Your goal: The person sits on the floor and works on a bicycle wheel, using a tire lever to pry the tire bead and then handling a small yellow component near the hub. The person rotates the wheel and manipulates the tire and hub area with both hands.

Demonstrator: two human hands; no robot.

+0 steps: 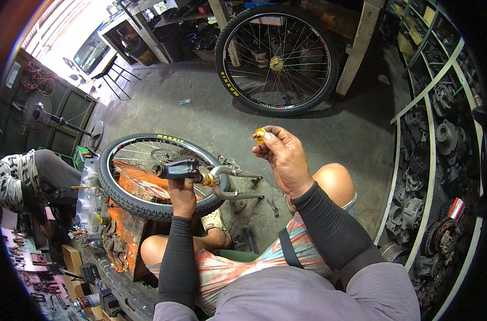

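My left hand (183, 200) grips a black bicycle tube (180, 169) from below, its open end pointing left. At the tube's right end sits a gold ring (206, 179), and past it a grey two-legged fork (235, 172) reaches right. Raised to the right, my right hand (285, 158) pinches a small gold ring-shaped part (260, 135) between thumb and fingers; its exact kind is too small to tell. Just behind my left hand, a bicycle wheel (110, 187) lies tilted over a worn orange box (126, 227).
Another bicycle wheel (222, 72) stands upright against a wooden bench post (359, 51). Metal shelves (414, 230) full of greasy machine parts line the right. At left are a person (56, 174) bent over, a fan (38, 111) and a tool-covered bench (42, 257). Small tools (274, 207) lie on the concrete floor.
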